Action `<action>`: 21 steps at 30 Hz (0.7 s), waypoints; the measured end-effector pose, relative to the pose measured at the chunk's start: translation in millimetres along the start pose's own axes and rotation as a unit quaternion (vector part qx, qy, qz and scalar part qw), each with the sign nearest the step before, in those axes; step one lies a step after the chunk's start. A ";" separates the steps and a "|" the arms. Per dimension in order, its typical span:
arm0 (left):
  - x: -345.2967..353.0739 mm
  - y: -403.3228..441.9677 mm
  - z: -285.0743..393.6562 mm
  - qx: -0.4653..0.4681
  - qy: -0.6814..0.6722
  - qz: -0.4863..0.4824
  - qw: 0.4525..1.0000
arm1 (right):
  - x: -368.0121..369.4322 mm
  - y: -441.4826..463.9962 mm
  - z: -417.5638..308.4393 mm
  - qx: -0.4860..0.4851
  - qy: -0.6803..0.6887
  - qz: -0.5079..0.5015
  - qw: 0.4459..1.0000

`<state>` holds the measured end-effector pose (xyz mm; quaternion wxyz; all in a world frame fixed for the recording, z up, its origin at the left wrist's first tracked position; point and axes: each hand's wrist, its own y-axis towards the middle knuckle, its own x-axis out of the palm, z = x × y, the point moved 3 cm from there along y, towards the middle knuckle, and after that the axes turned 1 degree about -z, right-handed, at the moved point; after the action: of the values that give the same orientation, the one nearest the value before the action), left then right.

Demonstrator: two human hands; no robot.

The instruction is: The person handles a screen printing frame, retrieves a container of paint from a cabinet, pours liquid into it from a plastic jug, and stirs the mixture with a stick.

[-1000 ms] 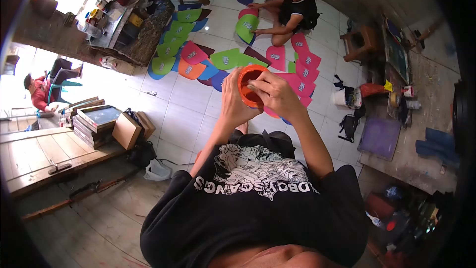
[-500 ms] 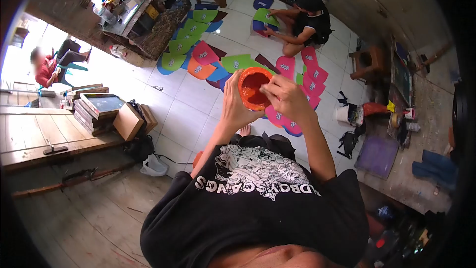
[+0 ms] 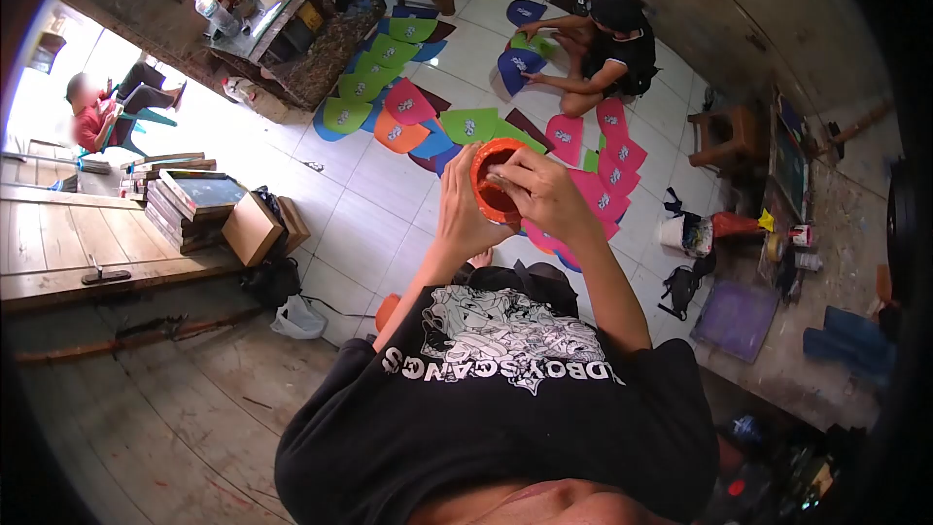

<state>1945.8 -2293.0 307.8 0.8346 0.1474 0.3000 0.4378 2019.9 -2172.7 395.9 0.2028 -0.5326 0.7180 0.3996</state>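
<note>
An orange tub [image 3: 483,207] with a dark red-orange inside is held up in front of my chest. My left hand [image 3: 463,206] is wrapped round its side. The fingers of my right hand [image 3: 544,192] are pinched together over the tub's opening, at its right side; what they hold, if anything, is too small to make out. Beyond the tub, printed cap-shaped pieces in green [image 3: 469,124], pink [image 3: 565,137], orange [image 3: 398,134] and blue lie overlapping on the white tiled floor [image 3: 364,224].
A seated co-worker [image 3: 622,44] handles a blue piece [image 3: 518,68] on the floor. Another person [image 3: 92,122] sits at the left doorway. Frames are stacked [image 3: 194,202] at left. A brown stool [image 3: 724,139], a white bucket [image 3: 685,233] and a purple board [image 3: 736,319] are at right.
My right hand's fingers have dipped back over the tub's opening after lifting toward its right rim. The co-worker's pieces have shifted, with a blue one now in front. The view has turned slightly.
</note>
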 end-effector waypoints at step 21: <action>-5.9 0.9 12.5 -0.019 0.015 0.019 1.000 | -3.7 -1.6 -0.6 -0.011 -0.010 0.006 1.000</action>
<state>1950.5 -2297.1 320.2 0.8243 0.1308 0.3014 0.4610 2022.7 -2171.2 398.4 0.2017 -0.5261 0.7147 0.4144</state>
